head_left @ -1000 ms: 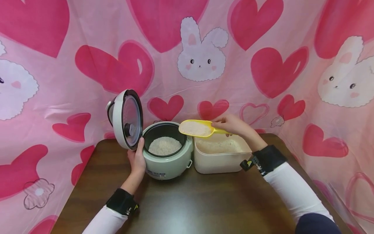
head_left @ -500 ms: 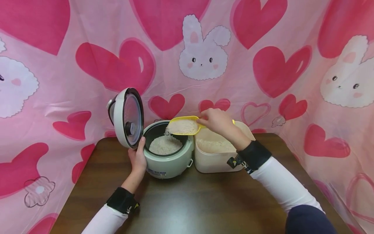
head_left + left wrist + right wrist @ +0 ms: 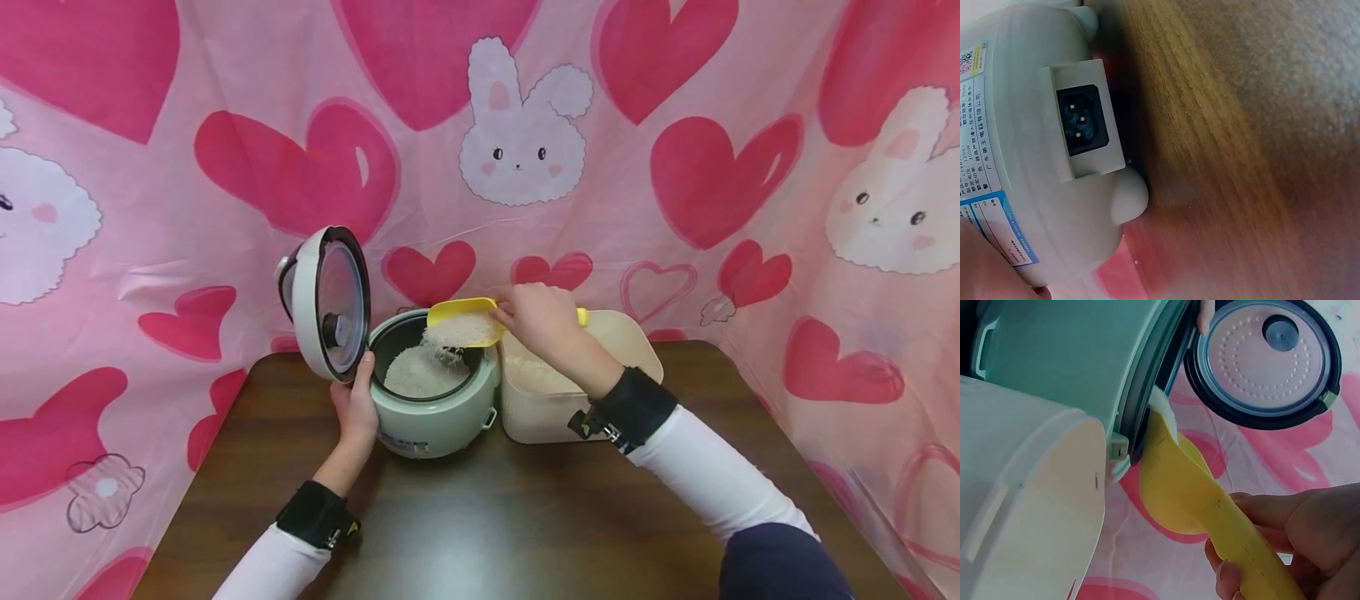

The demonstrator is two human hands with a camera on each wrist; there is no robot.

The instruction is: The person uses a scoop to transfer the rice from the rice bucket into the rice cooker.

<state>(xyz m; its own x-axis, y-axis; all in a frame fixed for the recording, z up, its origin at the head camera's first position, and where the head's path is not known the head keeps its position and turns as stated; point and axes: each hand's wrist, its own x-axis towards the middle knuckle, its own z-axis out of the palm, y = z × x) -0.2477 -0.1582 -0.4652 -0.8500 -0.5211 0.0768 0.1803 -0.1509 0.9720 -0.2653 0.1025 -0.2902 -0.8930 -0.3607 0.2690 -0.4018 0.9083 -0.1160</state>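
My right hand [image 3: 542,323] grips the handle of a yellow scoop [image 3: 1175,487] over the right rim of a pale green rice cooker [image 3: 427,423]. The scoop tilts toward the pot, and rice spills from it onto the white rice heap [image 3: 417,375] inside. My left hand [image 3: 352,415] rests on the cooker's left side near the hinge, its thumb straight up along the rim; the other fingers are partly hidden under the raised lid [image 3: 303,310]. A cream box [image 3: 543,419] of rice stands right beside the cooker, partly covered by my right forearm.
Everything stands on a dark wooden table [image 3: 457,533]. A pink curtain [image 3: 420,192] with hearts and rabbits hangs close behind and on both sides. The cooker's power socket [image 3: 1082,120] shows in the left wrist view, with no cord plugged in.
My right hand has carried the scoop leftward from above the box to over the pot and tipped it, so rice falls in. My left hand has stayed at the cooker's side.
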